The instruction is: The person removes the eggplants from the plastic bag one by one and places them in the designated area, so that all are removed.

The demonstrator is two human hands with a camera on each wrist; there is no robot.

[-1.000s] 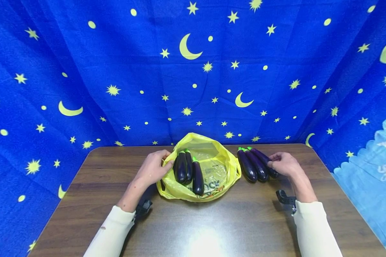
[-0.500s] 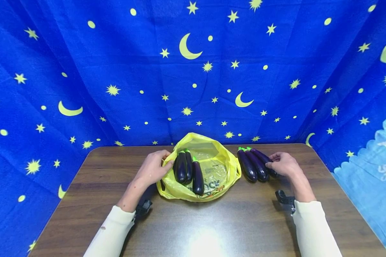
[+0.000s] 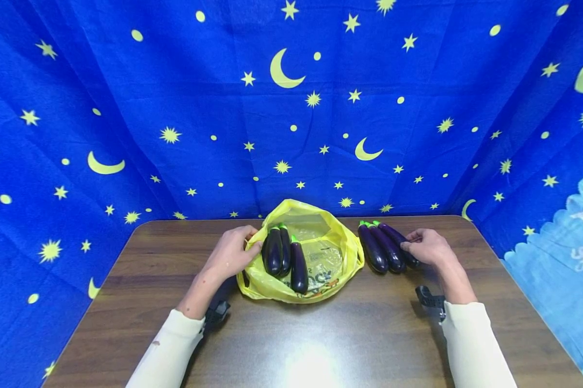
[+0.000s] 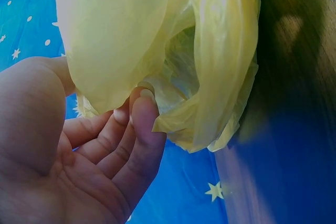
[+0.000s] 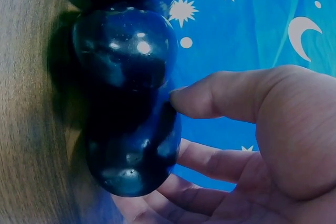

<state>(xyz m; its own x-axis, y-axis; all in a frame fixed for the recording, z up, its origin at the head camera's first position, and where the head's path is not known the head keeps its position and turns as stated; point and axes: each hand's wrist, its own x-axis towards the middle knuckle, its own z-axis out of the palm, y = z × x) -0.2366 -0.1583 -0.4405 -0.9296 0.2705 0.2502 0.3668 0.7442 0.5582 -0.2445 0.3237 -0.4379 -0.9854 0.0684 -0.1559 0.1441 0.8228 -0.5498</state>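
Note:
A yellow plastic bag (image 3: 340, 237) stands with its mouth facing up on the table, and 3 dark eggplants (image 3: 299, 269) lie inside it, toward its left side. My left hand (image 3: 230, 252) holds the bag's left rim between thumb and curled fingers; the left wrist view shows the thin plastic (image 4: 121, 40) in that grasp. Right of the bag, 3 more eggplants (image 3: 375, 250) with green stems lie side by side. The outermost, the right eggplant (image 5: 131, 166), is between the thumb and fingers of my right hand (image 3: 429, 248), still down on the table.
The brown wooden table (image 3: 369, 345) has a bright light reflection near its front. Behind it hangs a blue curtain (image 3: 199, 108) with yellow stars and moons. A lighter blue cloth (image 3: 558, 280) hangs at the right.
Nearly everything holds still. Over the last second my right thumb has shifted very slightly left along the outer eggplant; the left hand stays on the bag's rim.

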